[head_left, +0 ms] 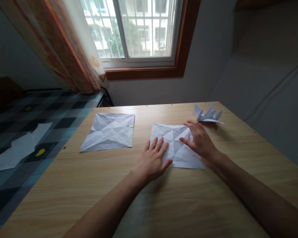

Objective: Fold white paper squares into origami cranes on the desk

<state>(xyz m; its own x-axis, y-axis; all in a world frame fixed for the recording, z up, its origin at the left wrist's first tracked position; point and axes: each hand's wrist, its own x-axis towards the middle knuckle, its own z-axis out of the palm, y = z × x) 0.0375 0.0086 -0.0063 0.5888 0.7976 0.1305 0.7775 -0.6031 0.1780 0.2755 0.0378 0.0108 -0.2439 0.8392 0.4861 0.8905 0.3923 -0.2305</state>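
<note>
A creased white square of paper (172, 138) lies flat in the middle of the wooden table (178, 201). My left hand (152, 162) rests on its near left corner, fingers stretched out flat. My right hand (200, 140) lies on the paper's right side, fingers spread and pressing down. A second creased white sheet (109, 131) lies flat to the left, untouched. A folded white paper figure (209, 115) with pointed wings stands just beyond my right hand, apart from it.
A bed with a dark checked cover (27, 132) and loose white sheets (17, 148) sits left of the table. A window (136, 29) with a curtain (72, 49) is behind. A grey wall (270, 82) runs close along the table's right side.
</note>
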